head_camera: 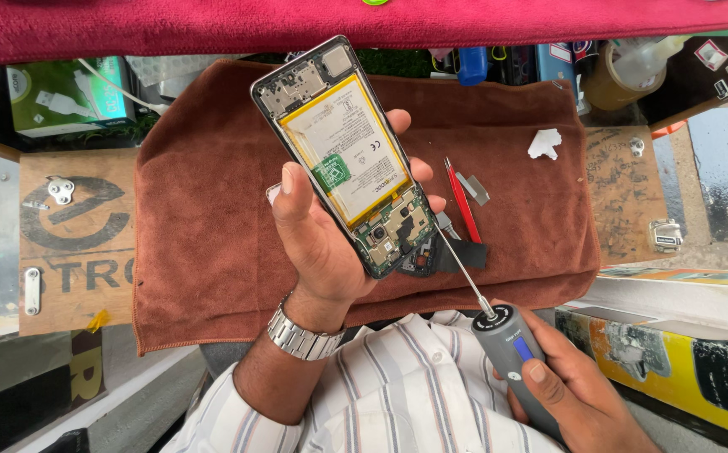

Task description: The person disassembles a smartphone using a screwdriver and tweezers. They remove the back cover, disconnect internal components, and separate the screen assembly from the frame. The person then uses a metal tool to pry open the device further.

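The opened phone (351, 159) is held up over the brown cloth (213, 235), its back cover already off, so the yellow-edged battery (343, 147) and the circuit boards at both ends lie bare. The left hand (322, 243) has its grip clamped around the phone's edges, thumb along the near side and fingertips showing past the far side. The right hand (565, 386) is wrapped shut on a grey electric screwdriver (515, 352), thumb by its blue button, and the long thin bit (460, 260) reaches to the lower board near the phone's bottom end. Judging by this, opening is done and the work on the lower board's screws is in hand; the battery and boards are still seated. On the cloth just beside the phone lie a red slim tool (462, 197), a dark flat part (465, 252) and a small grey piece (473, 186), with a crumpled white scrap (544, 143) farther off. The cloth lies on a cluttered wooden surface (70, 277)
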